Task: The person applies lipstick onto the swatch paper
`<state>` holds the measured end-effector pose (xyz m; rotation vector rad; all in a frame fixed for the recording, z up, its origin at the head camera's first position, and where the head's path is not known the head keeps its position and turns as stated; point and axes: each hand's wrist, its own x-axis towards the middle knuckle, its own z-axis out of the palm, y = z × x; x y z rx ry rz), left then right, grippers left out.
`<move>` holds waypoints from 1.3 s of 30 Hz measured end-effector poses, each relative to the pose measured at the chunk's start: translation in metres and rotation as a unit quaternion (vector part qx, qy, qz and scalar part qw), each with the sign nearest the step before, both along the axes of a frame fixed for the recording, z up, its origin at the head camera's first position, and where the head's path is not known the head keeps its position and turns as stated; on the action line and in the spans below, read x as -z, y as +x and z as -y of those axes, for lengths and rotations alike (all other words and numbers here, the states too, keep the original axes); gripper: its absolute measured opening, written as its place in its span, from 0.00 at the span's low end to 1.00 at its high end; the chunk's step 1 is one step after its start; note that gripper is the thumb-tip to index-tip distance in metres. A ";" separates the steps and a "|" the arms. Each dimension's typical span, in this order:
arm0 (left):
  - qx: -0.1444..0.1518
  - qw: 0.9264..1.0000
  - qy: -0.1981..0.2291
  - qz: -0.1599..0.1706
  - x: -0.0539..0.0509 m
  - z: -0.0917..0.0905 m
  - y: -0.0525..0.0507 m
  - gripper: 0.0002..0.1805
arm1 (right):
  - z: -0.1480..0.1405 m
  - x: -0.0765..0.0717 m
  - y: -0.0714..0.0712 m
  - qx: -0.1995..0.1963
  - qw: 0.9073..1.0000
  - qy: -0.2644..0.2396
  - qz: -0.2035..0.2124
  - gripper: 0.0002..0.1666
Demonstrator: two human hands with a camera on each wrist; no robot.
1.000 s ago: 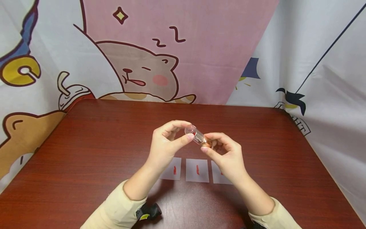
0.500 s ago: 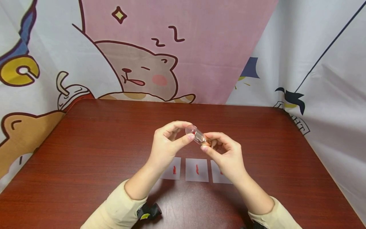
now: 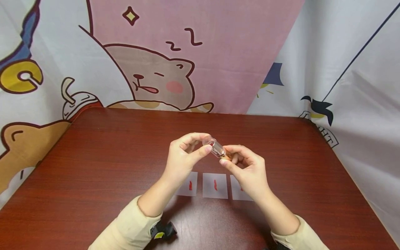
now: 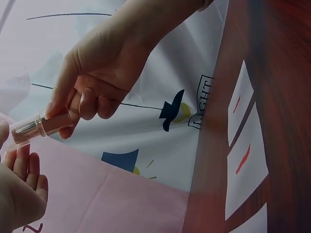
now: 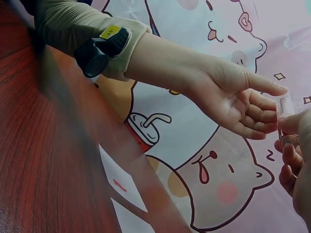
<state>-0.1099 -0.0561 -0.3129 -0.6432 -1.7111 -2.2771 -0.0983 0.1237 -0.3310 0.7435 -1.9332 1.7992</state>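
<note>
A lipstick (image 3: pixel 218 150) with a clear cap is held tilted above the table, between both hands. My left hand (image 3: pixel 182 156) pinches its upper, clear end between thumb and fingers. The lower, copper-coloured end is gripped by my right hand (image 3: pixel 249 170), whose fingers partly cover it. Something red shows inside the clear part. The left wrist view has the lipstick (image 4: pixel 36 130) at its left edge, the cap toward the left hand. In the right wrist view the lipstick (image 5: pixel 284 107) is partly hidden by the right thumb.
Three white paper squares, each with a red streak, lie in a row below the hands: left (image 3: pixel 184 191), middle (image 3: pixel 207 191) and right (image 3: pixel 238 196). The reddish-brown table (image 3: pixel 93 166) ends at a cartoon-printed cloth (image 3: pixel 225 62). A small black camera (image 3: pixel 167 230) sits on the left wrist.
</note>
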 end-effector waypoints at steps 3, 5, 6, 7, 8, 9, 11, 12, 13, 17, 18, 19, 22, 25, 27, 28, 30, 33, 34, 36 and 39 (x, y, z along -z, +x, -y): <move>-0.002 1.000 0.000 -0.001 -0.001 0.000 0.000 0.14 | 0.000 0.000 -0.001 0.000 1.000 0.001 -0.001 0.20; -0.003 1.000 -0.001 -0.002 -0.001 0.001 0.000 0.14 | 0.000 0.000 -0.001 -0.002 1.000 0.000 -0.001 0.20; -0.004 1.000 -0.002 -0.002 -0.001 0.001 0.000 0.14 | 0.000 0.000 -0.001 -0.003 1.000 0.000 0.000 0.20; -0.004 1.000 -0.002 -0.002 -0.002 0.001 0.000 0.14 | -0.001 0.000 -0.001 -0.005 1.000 0.000 0.001 0.20; -0.005 1.000 -0.003 -0.003 -0.002 0.001 0.000 0.14 | -0.001 0.000 -0.002 -0.006 1.000 0.000 0.001 0.20; -0.005 1.000 -0.003 -0.003 -0.002 0.001 0.000 0.14 | -0.001 0.000 -0.002 -0.006 1.000 0.001 0.002 0.20; -0.005 1.000 -0.003 -0.003 -0.002 0.001 0.000 0.15 | -0.002 -0.001 -0.003 -0.005 1.000 0.007 0.004 0.20; -0.006 1.000 -0.003 -0.004 -0.002 0.002 0.000 0.15 | -0.002 -0.001 -0.003 -0.005 1.000 0.010 0.005 0.20; -0.006 1.000 -0.003 -0.004 -0.003 0.002 0.000 0.15 | -0.002 -0.001 -0.004 -0.004 1.000 0.014 0.007 0.20; -0.007 1.000 -0.004 -0.008 -0.003 0.002 -0.001 0.15 | -0.003 -0.002 -0.006 -0.010 1.000 0.023 0.018 0.20; -0.007 1.000 -0.005 -0.009 -0.004 0.002 -0.002 0.15 | -0.004 -0.003 -0.006 -0.013 0.999 0.023 0.021 0.20; -0.007 1.000 -0.006 -0.010 -0.004 0.002 -0.002 0.15 | -0.004 -0.003 -0.007 -0.014 0.999 0.024 0.023 0.20; -0.006 1.000 -0.008 -0.011 -0.004 0.001 -0.004 0.15 | -0.005 -0.003 -0.009 -0.013 0.999 0.032 0.028 0.20; -0.007 1.000 -0.012 -0.011 -0.004 0.000 -0.006 0.14 | -0.006 -0.004 -0.011 -0.009 0.999 0.042 0.032 0.20; -0.009 1.000 -0.015 -0.011 -0.003 -0.001 -0.009 0.14 | -0.007 -0.004 -0.014 -0.007 0.998 0.048 0.035 0.19; -0.010 1.000 -0.017 -0.011 -0.003 -0.002 -0.010 0.14 | -0.008 -0.004 -0.015 -0.006 0.998 0.050 0.038 0.19; -0.014 1.000 -0.022 -0.009 -0.002 -0.003 -0.013 0.14 | -0.009 -0.005 -0.017 -0.006 0.998 0.053 0.042 0.19; -0.015 0.999 -0.027 -0.009 -0.003 -0.005 -0.017 0.13 | -0.010 -0.004 -0.022 -0.007 0.997 0.055 0.049 0.18; -0.015 0.999 -0.028 -0.010 -0.003 -0.006 -0.019 0.13 | -0.010 -0.004 -0.023 -0.008 0.997 0.056 0.051 0.18; -0.014 0.999 -0.028 -0.012 -0.002 -0.007 -0.022 0.13 | -0.011 -0.004 -0.026 -0.010 0.997 0.056 0.053 0.18; -0.014 0.999 -0.030 -0.014 -0.002 -0.010 -0.027 0.13 | -0.013 -0.002 -0.031 -0.015 0.997 0.056 0.055 0.18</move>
